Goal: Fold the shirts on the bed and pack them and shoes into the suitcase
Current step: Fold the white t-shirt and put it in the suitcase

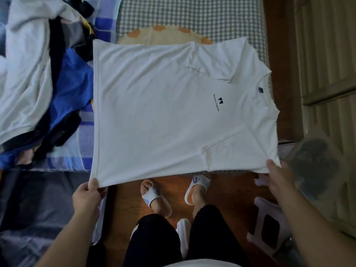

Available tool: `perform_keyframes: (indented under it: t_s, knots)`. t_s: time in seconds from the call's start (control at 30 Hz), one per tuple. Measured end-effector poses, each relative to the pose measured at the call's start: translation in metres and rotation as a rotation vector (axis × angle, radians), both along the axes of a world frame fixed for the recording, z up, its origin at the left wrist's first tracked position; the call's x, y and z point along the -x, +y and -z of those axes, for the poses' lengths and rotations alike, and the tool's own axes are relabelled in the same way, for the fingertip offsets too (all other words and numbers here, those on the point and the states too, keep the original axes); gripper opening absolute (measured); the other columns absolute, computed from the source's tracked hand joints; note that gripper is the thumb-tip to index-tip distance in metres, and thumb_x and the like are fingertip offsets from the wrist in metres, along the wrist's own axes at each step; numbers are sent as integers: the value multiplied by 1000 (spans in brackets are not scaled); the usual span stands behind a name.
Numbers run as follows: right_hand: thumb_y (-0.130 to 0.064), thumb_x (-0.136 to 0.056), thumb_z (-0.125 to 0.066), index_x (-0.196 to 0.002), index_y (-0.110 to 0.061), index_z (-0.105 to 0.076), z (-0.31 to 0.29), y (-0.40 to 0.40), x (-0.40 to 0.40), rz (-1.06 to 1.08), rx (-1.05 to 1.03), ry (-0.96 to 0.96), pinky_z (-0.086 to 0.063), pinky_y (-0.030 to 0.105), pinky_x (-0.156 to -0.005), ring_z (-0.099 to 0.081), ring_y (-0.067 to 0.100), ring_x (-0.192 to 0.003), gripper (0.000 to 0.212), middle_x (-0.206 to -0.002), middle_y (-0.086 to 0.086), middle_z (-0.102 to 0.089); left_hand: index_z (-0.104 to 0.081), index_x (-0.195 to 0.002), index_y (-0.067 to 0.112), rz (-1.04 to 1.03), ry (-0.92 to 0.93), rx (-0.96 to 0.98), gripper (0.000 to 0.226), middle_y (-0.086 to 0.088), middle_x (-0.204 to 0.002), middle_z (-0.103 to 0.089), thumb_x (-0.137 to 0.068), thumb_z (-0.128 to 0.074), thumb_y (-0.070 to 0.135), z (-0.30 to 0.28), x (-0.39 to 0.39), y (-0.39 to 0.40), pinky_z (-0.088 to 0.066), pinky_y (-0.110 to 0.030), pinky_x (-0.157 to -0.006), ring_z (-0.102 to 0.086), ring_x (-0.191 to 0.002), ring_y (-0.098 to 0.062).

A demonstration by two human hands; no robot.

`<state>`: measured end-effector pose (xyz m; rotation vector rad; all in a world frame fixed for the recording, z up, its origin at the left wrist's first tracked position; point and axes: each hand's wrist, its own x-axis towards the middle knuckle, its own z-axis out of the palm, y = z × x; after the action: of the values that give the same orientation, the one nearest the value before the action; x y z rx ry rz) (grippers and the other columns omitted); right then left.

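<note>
1. White T-shirt (163,112) lies spread flat on the bed (192,18), front up w/ small dark print on the chest, collar toward the right hand's side, hem toward the left hand's side.
2. Left hand (87,195) pinches the shirt's near hem corner; thumb on top, fingers curled under the cloth. That corner hangs just past the bed edge.
3. Right hand (277,180) is at the near shoulder/sleeve corner; thumb lies on the cloth, fingers look tucked under it, but the grip is blurred so can't be fully sure.
4. Near sleeve is folded in over the body, just ahead of the right hand. Far sleeve is also folded in, well beyond the right hand, near the collar.
5. Pile of other clothes (38,83) (white, blue, black, grey) sits on the bed beyond and outboard of the left hand, touching the shirt's hem side.
6. Below and between the hands: person's feet in white slippers (156,197) on the wood floor (227,191), black trousers nearer the camera. A spare white slipper (183,232) lies between the legs.
7. Dark grey soft surface (38,209) lies outboard of the left arm; can't tell what it is.
8. Pale plastic stool (267,224) stands just under the right forearm; a clear bag (317,170) w/ dark contents sits outboard of the right hand.
</note>
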<state>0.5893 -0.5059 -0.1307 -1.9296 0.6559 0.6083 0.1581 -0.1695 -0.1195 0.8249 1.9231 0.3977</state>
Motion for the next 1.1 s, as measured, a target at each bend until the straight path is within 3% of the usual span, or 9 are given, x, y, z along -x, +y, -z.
perform_keyframes:
  t_s: [0.13, 0.27, 0.37, 0.47, 0.57, 0.7, 0.83, 0.97, 1.1]
  knots:
    - [-21, -99, -57, -134, -18, -57, 11, 3, -5, -27, 94, 44, -56, 66, -75, -69, 35, -91, 36, -110, 8, -67, -55, -113, 9, 138, -27, -67, 13, -13, -92, -64, -100, -60, 9, -8, 0, 3, -55, -37, -73, -62, -72, -24]
    - [-11, -98, -57, -136, -16, -56, 34, 7, -4, 101, 19, 31, -61, 44, -66, -67, 24, -89, 38, -124, 12, -64, -64, -108, 15, 439, 82, -78, 10, -19, -80, -69, -98, -65, 18, 1, 16, 11, -50, -34, -65, -60, -62, -23]
    - [-9, -95, -59, -136, -15, -56, 42, 6, -2, 177, 0, 24, -61, 43, -70, -68, 28, -101, 41, -127, 13, -65, -69, -114, 23, 485, 6, -43, 17, -9, -76, -67, -97, -67, 17, 1, 28, 18, -50, -27, -58, -59, -61, -14]
    - [-11, -97, -60, -137, -17, -56, 38, 9, -3, 170, -12, 43, -60, 48, -80, -66, 28, -105, 41, -129, 10, -64, -70, -115, 16, 399, -164, 37, 20, -7, -89, -68, -98, -64, 7, -3, 32, 22, -56, -27, -74, -61, -74, -15]
    - [-11, -98, -58, -139, -17, -54, 34, 12, -3, 171, -11, 61, -50, 59, -97, -65, 25, -94, 41, -124, 9, -62, -70, -106, 2, 370, -272, 196, 13, -14, -101, -71, -95, -63, 0, -4, 37, 20, -60, -21, -75, -67, -84, -17]
    - [-15, -100, -56, -146, -23, -48, 27, 13, -4, 186, 6, 78, -42, 61, -104, -61, 22, -90, 47, -129, 6, -59, -67, -92, 0, 218, -256, 164, 14, -10, -80, -67, -99, -63, 12, -3, 45, 26, -61, -32, -84, -63, -80, -23]
    - [-14, -103, -52, -146, -25, -47, 23, 18, -5, 185, 3, 61, -43, 55, -101, -58, 14, -78, 45, -117, -2, -59, -63, -91, 2, 91, -216, 160, 18, -20, -93, -65, -102, -60, 16, 7, 40, 36, -56, -40, -88, -65, -85, -28]
    - [-17, -102, -53, -145, -27, -49, 16, 23, 0, 198, 30, 63, -45, 55, -101, -61, 18, -85, 45, -119, -2, -60, -58, -99, -6, 53, -94, 150, 13, -26, -94, -66, -96, -66, 4, 19, 29, 34, -63, -30, -65, -69, -76, -30]
    - [-25, -96, -57, -132, -24, -59, 1, 24, 9, 113, 183, -120, -58, 48, -82, -66, 23, -88, 37, -98, -5, -64, -56, -96, 3, 7, 14, 104, 9, -19, -90, -63, -95, -64, 1, 19, 21, 29, -59, -34, -66, -64, -70, -27]
